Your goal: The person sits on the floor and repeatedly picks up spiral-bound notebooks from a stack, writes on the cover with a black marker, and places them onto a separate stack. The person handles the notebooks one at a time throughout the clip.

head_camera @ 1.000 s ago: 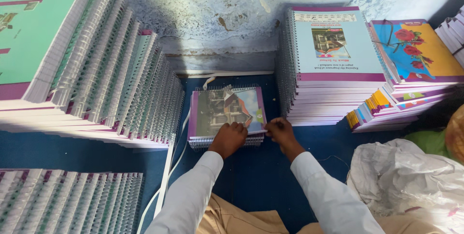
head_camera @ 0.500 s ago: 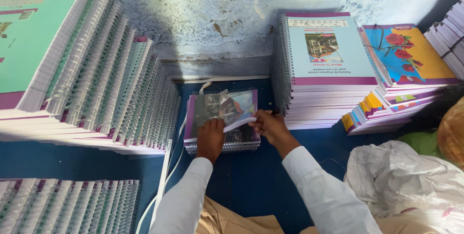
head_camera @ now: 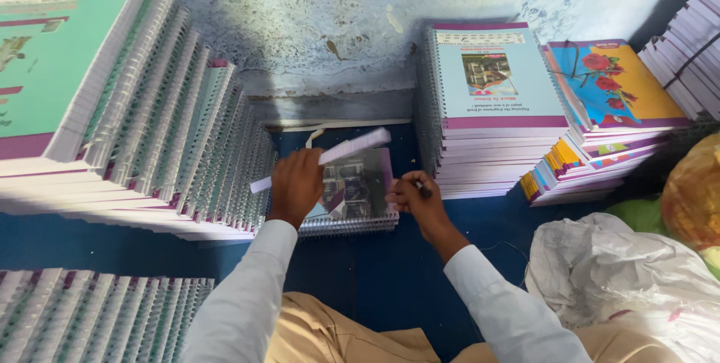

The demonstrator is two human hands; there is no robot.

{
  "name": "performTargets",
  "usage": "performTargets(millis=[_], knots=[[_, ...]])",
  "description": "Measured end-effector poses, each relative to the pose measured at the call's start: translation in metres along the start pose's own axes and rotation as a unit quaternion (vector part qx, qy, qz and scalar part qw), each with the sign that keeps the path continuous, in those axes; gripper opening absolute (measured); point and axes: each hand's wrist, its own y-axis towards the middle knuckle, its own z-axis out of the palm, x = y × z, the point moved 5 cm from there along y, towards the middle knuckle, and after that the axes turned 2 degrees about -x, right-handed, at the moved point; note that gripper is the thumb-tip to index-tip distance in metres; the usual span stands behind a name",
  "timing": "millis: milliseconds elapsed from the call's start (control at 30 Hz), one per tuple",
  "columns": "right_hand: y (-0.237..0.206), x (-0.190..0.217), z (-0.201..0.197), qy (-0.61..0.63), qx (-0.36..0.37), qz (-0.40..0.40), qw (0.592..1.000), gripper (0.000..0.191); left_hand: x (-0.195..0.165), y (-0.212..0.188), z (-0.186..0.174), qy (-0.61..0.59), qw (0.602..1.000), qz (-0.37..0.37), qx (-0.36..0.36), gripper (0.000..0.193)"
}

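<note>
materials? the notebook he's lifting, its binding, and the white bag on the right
Lifted notebook in the left hand: paper pages, seen edge-on as white sheets; the cover looks like glossy printed card, judging by the sheen on the stack below. Binding: wire or plastic spiral, hard to tell; looped coils show along the edges. White bag: thin crinkled plastic film, probably.

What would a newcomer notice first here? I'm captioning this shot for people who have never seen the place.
First, the slanted rows of spiral-bound notebooks filling the left side. At the centre, the left hand lifts a notebook edge-on off a small stack on the blue floor, while the right hand pinches a small dark object. Right of them stands a tall pale-blue notebook pile, then flower-covered books.
</note>
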Motion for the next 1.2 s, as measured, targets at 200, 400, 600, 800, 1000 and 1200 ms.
performTargets(millis=[200,400,600,800,1000,1200], knots=[[-0.017,0.012,0.012,-0.058,0.062,-0.073,0.994,0.028,-0.020,0.022,-0.052,0.017,0.998,-0.002,-0.067,0.024],[-0.038,0.064,0.039,-0.116,0.056,-0.191,0.973,0.034,-0.053,0.058,-0.120,-0.021,0.991,0.004,-0.128,0.025],[-0.050,0.136,0.029,-0.073,-0.087,-0.295,0.949,0.050,-0.092,0.111,-0.169,-0.119,0.977,-0.059,-0.164,0.031],[-0.034,0.200,-0.010,-0.018,-0.064,-0.303,0.951,0.059,-0.129,0.159,-0.172,-0.259,0.942,-0.142,-0.161,0.035],[-0.027,0.248,-0.071,-0.002,-0.026,-0.280,0.960,0.053,-0.149,0.208,-0.121,-0.396,0.886,-0.164,-0.179,0.031],[-0.011,0.293,-0.130,0.091,0.009,-0.271,0.958,0.049,-0.157,0.257,-0.031,-0.483,0.836,-0.238,-0.109,0.029]])
